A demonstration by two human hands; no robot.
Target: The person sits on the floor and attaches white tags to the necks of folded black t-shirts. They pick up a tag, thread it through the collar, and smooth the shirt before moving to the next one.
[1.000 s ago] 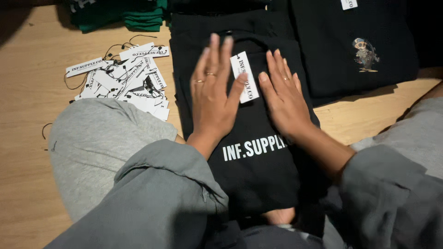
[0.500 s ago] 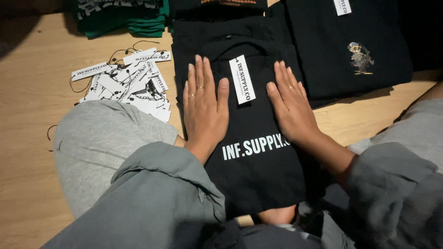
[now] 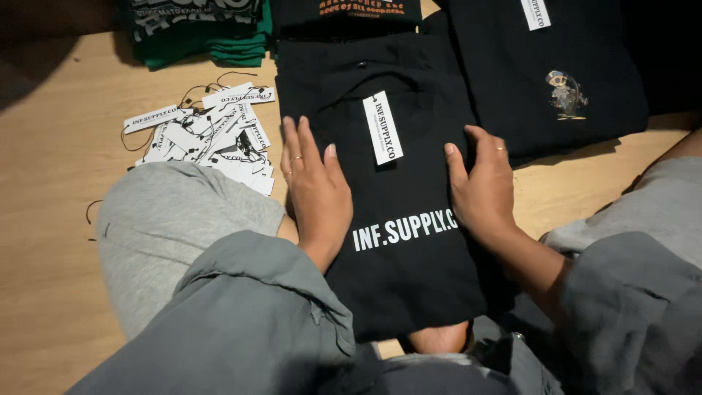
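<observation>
Here the left hand (image 3: 316, 192) lies flat, fingers spread wide, on the left edge of a folded black garment (image 3: 406, 271) that rests across the person's lap on the wooden floor (image 3: 51, 168). The right hand (image 3: 482, 186) curls loosely over its right edge (gripping nothing else). A white tag (image 3: 383, 128) lies on the garment between them; a heap of loose tags (image 3: 208, 139) sits near the left hand.

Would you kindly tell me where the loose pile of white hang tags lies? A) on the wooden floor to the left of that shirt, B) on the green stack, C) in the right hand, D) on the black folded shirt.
A: the white hang tags lie on the wooden floor, left of the black folded shirt that both hands press.
</observation>
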